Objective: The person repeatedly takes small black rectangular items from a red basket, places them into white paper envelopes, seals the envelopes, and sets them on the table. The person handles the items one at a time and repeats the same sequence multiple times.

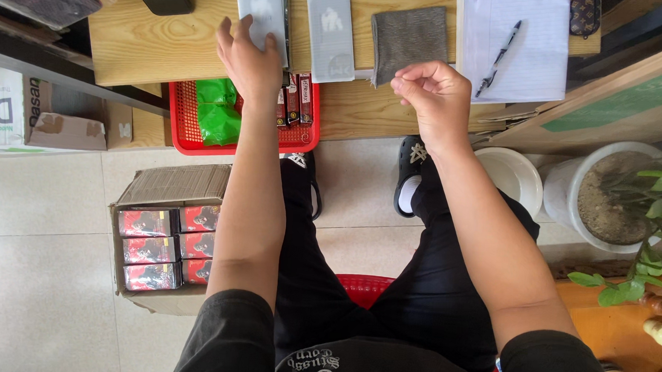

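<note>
L hand (249,57) is reaching w/ fingers spread onto a grey packet (261,9) at the bench's (150,44) far edge. R hand (433,101) is hovering, fingers curled together, pinching nothing visible, just beside the grey cloth (410,39).

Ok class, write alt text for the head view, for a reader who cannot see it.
A seated person's left hand rests on a grey packet on a wooden table, while the right hand hovers loosely closed near a grey cloth. A red basket sits below.

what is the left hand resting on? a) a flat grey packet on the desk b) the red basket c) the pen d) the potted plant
a: the left hand lies with its fingers on the flat grey packet at the far edge of the wooden desk, above the red basket.
</note>
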